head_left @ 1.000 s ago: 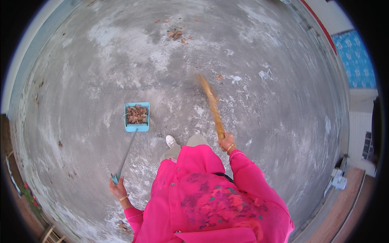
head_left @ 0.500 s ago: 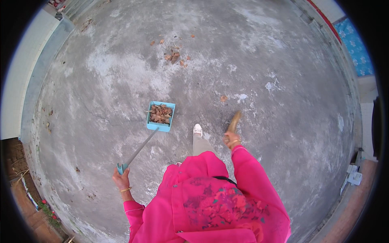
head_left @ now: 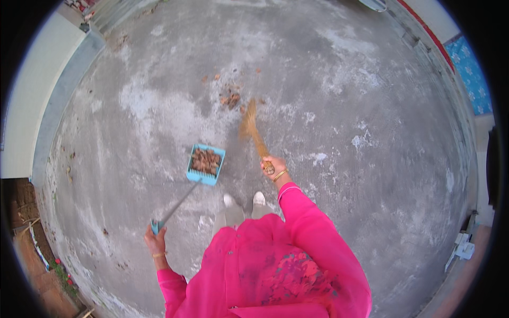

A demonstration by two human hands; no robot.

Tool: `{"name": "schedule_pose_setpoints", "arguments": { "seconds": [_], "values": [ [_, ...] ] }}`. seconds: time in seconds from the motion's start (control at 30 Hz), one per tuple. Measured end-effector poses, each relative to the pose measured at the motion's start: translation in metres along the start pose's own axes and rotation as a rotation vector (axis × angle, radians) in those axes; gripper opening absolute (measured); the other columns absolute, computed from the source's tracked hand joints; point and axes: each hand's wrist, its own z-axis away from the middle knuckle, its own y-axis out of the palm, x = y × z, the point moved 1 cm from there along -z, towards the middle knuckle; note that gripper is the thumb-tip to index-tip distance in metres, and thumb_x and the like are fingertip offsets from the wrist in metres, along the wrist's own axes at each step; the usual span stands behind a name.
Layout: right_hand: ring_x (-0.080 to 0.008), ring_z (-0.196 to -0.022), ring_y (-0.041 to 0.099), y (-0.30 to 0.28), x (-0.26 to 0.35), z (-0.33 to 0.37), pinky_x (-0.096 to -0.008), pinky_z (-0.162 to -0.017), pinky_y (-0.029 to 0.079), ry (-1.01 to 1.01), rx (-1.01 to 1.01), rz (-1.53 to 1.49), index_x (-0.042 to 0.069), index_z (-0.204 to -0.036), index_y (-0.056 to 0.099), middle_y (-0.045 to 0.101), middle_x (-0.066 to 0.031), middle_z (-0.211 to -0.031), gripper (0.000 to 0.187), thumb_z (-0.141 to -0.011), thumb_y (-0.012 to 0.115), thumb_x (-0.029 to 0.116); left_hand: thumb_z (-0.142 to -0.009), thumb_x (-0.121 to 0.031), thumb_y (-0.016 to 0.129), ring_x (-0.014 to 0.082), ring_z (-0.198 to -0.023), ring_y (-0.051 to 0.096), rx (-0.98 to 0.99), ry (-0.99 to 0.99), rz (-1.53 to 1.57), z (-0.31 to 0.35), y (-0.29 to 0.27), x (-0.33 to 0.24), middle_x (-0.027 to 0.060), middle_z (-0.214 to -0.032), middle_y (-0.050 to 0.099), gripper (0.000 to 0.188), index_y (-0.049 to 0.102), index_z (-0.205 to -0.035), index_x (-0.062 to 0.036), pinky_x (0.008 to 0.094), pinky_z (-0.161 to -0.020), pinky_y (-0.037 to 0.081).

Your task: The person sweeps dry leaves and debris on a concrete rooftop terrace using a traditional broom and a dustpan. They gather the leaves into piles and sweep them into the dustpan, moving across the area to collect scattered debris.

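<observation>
A light blue dustpan [head_left: 213, 180] with a long grey handle stands on the concrete, and my left hand [head_left: 156, 241] is closed around the top of that handle. Brown dry leaves [head_left: 204, 161] fill much of the pan. My right hand [head_left: 273, 165] grips the butt of a yellowish-brown straw broom [head_left: 259, 140], which points forward. Its bristles are smeared by motion, just to the right of a small heap of dry leaves [head_left: 230, 100] on the ground ahead of the pan.
Grey, stained concrete [head_left: 371, 212] spreads around me. A pale low wall [head_left: 50, 90] runs along the left, with soil and red flowers [head_left: 58, 262] at the lower left. On the right are a blue patterned panel [head_left: 469, 74] and a white object [head_left: 463, 246].
The broom has swung from beside my right leg forward and left to the leaf heap. My feet now stand side by side. The dustpan sits slightly lower in the picture, still in my left hand.
</observation>
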Motion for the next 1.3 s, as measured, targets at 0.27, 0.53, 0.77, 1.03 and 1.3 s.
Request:
{"name": "schedule_pose_setpoints", "arguments": {
  "seconds": [0.27,0.53,0.77,1.03,1.3],
  "values": [
    [-0.0191,-0.052,0.055,-0.01,-0.016,0.052,-0.0313,-0.037,0.044,0.035,-0.036,0.051,0.003,-0.09,0.047,0.054,-0.0104,-0.068,0.019,-0.072,0.053,0.004,-0.064,-0.011,0.072,0.0181,-0.058,0.056,-0.018,0.027,-0.008,-0.091,0.014,-0.021,0.0125,-0.066,0.058,0.03,0.06,-0.09,-0.0017,0.0312,-0.056,0.044],
    [-0.0251,-0.049,0.051,0.047,-0.045,-0.028,-0.037,-0.04,0.043,0.154,-0.171,-0.344,0.003,-0.077,0.045,0.049,-0.0117,-0.063,0.014,-0.07,0.057,0.004,-0.062,-0.011,0.072,0.0194,-0.057,0.055,0.062,0.061,-0.084,-0.197,0.017,-0.019,0.0097,-0.064,0.058,0.028,0.06,-0.086,-0.0026,0.0306,-0.056,0.044],
    [-0.023,-0.051,0.052,0.176,-0.028,-0.126,-0.0337,-0.042,0.043,0.111,-0.049,-0.27,0.004,-0.078,0.044,0.049,-0.0102,-0.062,0.016,-0.071,0.059,0.007,-0.062,-0.016,0.073,0.0287,-0.054,0.057,0.168,0.137,-0.072,-0.271,0.023,-0.033,0.0128,-0.06,0.056,0.027,0.059,-0.083,-0.0048,0.0352,-0.051,0.043],
    [-0.019,-0.044,0.053,0.187,0.058,-0.105,-0.0313,-0.035,0.041,-0.025,-0.12,0.012,0.004,-0.074,0.051,0.053,-0.0096,-0.057,0.009,-0.071,0.057,0.009,-0.058,-0.021,0.075,0.0368,-0.058,0.055,0.151,0.339,-0.179,-0.347,0.053,-0.053,0.0159,-0.061,0.056,0.031,0.056,-0.078,-0.0057,0.0429,-0.05,0.042],
    [-0.0227,-0.04,0.051,0.134,0.139,-0.164,-0.0363,-0.032,0.037,0.0,-0.319,0.172,0.003,-0.065,0.049,0.049,-0.0099,-0.052,0.01,-0.071,0.057,0.006,-0.055,-0.014,0.076,0.0329,-0.057,0.058,0.121,0.191,0.039,-0.378,0.077,-0.09,0.0131,-0.061,0.058,0.032,0.058,-0.081,-0.0061,0.0391,-0.052,0.044]
  ]
}}
